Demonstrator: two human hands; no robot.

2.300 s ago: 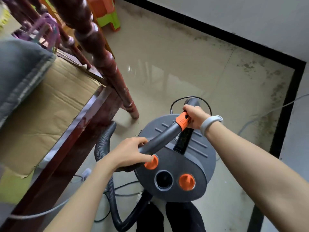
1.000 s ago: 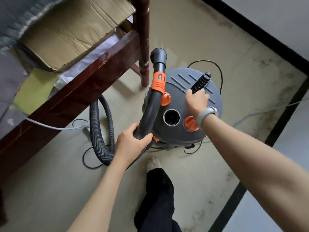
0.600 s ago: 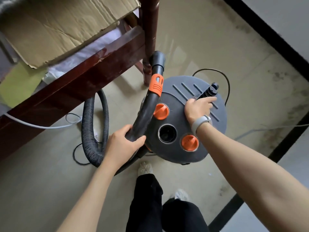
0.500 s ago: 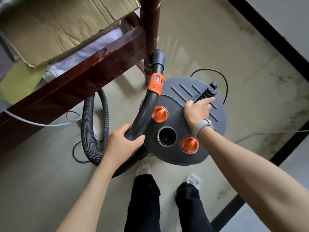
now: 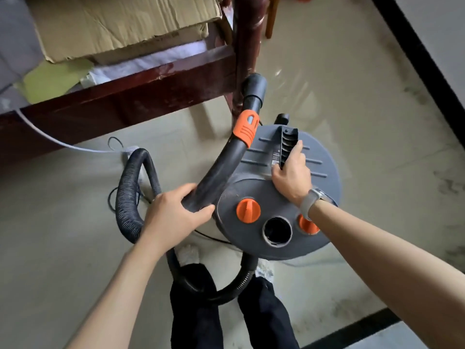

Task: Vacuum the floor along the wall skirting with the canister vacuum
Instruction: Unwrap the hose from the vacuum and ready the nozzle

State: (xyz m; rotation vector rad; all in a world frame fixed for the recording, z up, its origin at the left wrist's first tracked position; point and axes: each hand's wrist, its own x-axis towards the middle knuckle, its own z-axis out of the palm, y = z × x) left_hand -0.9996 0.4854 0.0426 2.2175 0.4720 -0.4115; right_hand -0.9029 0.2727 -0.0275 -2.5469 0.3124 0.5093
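A grey canister vacuum (image 5: 324,172) with orange knobs stands on the floor in front of my feet. My right hand (image 5: 292,178) grips the black ribbed carry handle (image 5: 288,144) on its lid. My left hand (image 5: 173,217) holds the curved black hose grip (image 5: 221,170) with its orange slider (image 5: 246,128); the open tube end (image 5: 254,85) points away from me. The ribbed hose (image 5: 128,195) loops on the floor at the left and passes under my legs. The black skirting (image 5: 417,54) runs along the wall at the upper right.
A dark wooden bed frame (image 5: 125,96) with its post (image 5: 245,46) stands right behind the vacuum, holding cardboard (image 5: 120,23). A white cable (image 5: 63,143) and thin black cords lie on the beige floor at the left. Another black skirting strip (image 5: 357,328) crosses the lower right.
My right hand let go of the hose end and took the lid's carry handle. The vacuum has turned and now sits closer to the bed post. My left hand kept hold of the hose grip.
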